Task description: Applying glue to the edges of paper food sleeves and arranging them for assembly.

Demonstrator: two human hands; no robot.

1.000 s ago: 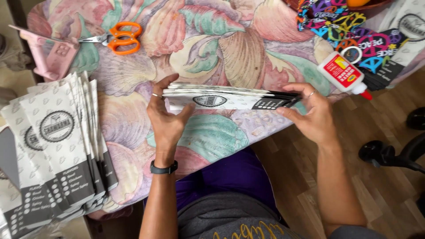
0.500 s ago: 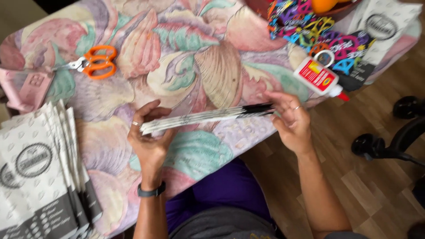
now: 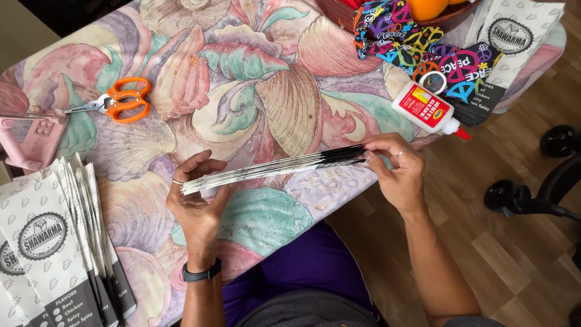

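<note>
left hand [image 3: 196,206] and right hand [image 3: 396,172] fingers pinching paper bag stack [image 3: 275,168] edge-on by its ends | risk: loosening grip fanning bags onto table [image 3: 242,79]

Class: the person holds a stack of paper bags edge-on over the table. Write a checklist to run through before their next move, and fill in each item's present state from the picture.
1. Stack of bags gripped at both ends: ok. Left hand holds one end, right hand the other.
2. Edges flush: not ok. They fan apart near the left hand.
3. Stack off the table: cannot tell, seen from above.
4. Scissors clear of the hands: ok, at the far left.
5. Glue bottle capped: ok, red tip on, lying beside the right hand.
6. Second pile of bags apart from the held stack: ok.
</note>
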